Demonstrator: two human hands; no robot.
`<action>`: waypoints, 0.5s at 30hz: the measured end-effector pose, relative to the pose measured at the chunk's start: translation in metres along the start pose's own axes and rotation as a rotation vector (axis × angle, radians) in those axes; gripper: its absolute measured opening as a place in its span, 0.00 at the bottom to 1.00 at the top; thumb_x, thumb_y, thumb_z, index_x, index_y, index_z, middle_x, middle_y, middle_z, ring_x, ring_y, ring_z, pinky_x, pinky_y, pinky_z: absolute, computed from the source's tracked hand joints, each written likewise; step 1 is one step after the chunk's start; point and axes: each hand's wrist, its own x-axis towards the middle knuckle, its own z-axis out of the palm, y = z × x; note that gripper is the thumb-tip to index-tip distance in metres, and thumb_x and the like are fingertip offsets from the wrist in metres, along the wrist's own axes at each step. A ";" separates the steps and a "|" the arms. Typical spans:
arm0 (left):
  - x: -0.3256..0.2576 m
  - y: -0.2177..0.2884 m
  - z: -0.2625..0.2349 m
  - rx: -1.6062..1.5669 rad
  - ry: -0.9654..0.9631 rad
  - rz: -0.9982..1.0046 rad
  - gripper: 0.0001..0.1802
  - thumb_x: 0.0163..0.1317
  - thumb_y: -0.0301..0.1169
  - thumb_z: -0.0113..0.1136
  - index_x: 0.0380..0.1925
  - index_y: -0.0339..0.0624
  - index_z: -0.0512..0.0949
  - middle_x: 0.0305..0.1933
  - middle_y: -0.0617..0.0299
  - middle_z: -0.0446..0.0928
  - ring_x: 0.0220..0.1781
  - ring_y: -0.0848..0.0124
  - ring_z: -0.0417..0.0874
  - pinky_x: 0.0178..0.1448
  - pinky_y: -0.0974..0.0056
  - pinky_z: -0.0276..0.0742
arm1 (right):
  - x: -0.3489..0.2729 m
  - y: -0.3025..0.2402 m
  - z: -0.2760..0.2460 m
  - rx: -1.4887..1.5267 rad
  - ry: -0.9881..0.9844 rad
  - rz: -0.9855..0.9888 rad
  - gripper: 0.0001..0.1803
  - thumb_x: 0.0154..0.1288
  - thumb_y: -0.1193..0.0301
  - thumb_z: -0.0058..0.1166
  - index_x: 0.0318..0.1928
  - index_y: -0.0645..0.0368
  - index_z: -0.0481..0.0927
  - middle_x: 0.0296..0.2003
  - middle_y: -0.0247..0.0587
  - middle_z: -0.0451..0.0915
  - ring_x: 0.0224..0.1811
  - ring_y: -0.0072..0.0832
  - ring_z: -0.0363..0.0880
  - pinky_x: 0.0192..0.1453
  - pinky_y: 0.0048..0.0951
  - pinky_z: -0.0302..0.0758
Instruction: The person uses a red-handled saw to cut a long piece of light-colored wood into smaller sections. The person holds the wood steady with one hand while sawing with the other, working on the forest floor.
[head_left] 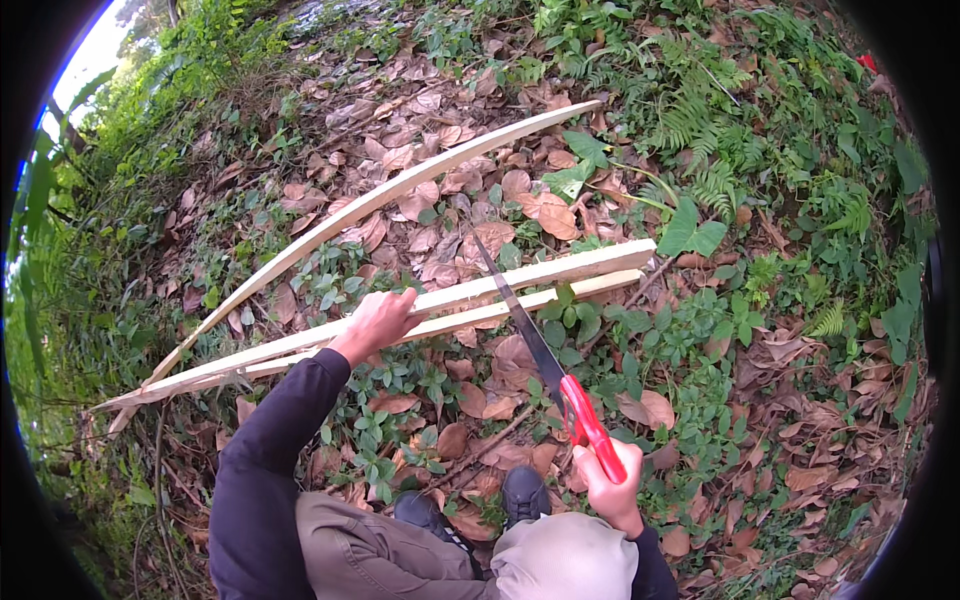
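By the left hand (380, 325) a pale wooden plank (575, 267) is gripped; by the right hand (610, 480) a red-handled saw (545, 360) is held crosswise over the same plank

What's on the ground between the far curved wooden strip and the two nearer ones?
In the head view, fallen brown leaves and low green plants lie there; the handsaw overhangs them at its tip.

No readable lettering
No words, numbers or signs can be made out on the saw (547, 361) at the center, the wooden strips (565, 269) across the middle, or the shoes (525, 494) at lower center.
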 end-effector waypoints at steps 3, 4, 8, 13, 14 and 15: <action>-0.005 0.006 0.000 -0.018 0.040 0.050 0.21 0.65 0.46 0.63 0.33 0.38 0.70 0.20 0.46 0.78 0.25 0.46 0.82 0.30 0.47 0.76 | -0.016 -0.008 -0.006 0.045 0.024 0.049 0.11 0.61 0.77 0.60 0.22 0.65 0.78 0.13 0.28 0.72 0.16 0.13 0.67 0.21 0.24 0.62; -0.006 0.010 0.003 -0.019 0.030 0.054 0.21 0.65 0.46 0.63 0.34 0.38 0.70 0.20 0.46 0.78 0.25 0.46 0.82 0.30 0.47 0.76 | -0.019 0.001 -0.007 0.031 0.026 0.023 0.11 0.61 0.76 0.60 0.22 0.64 0.78 0.13 0.28 0.71 0.16 0.13 0.67 0.20 0.24 0.62; -0.002 0.007 0.007 0.014 -0.023 0.010 0.22 0.67 0.47 0.61 0.34 0.37 0.70 0.22 0.46 0.79 0.25 0.46 0.82 0.30 0.47 0.76 | -0.015 0.011 0.003 -0.089 0.032 -0.086 0.15 0.62 0.74 0.61 0.20 0.62 0.74 0.11 0.30 0.66 0.13 0.15 0.63 0.19 0.28 0.57; 0.002 -0.006 0.007 0.027 0.018 0.035 0.24 0.67 0.50 0.60 0.34 0.37 0.70 0.21 0.44 0.78 0.25 0.45 0.83 0.30 0.47 0.77 | -0.005 0.017 0.018 -0.030 0.044 -0.074 0.16 0.62 0.73 0.62 0.19 0.62 0.74 0.11 0.30 0.67 0.14 0.15 0.63 0.20 0.28 0.58; 0.000 -0.006 0.016 0.018 -0.005 0.020 0.24 0.67 0.50 0.59 0.34 0.37 0.70 0.21 0.45 0.78 0.25 0.45 0.83 0.30 0.47 0.78 | -0.005 0.017 0.022 -0.016 0.061 -0.048 0.15 0.62 0.74 0.61 0.19 0.62 0.73 0.12 0.29 0.69 0.15 0.15 0.64 0.20 0.28 0.59; -0.002 -0.008 0.018 0.018 -0.014 -0.003 0.25 0.68 0.51 0.59 0.34 0.37 0.70 0.20 0.45 0.78 0.25 0.45 0.83 0.30 0.47 0.78 | -0.004 0.023 0.024 0.003 0.060 -0.038 0.15 0.61 0.75 0.61 0.19 0.62 0.74 0.13 0.28 0.70 0.15 0.15 0.65 0.20 0.27 0.59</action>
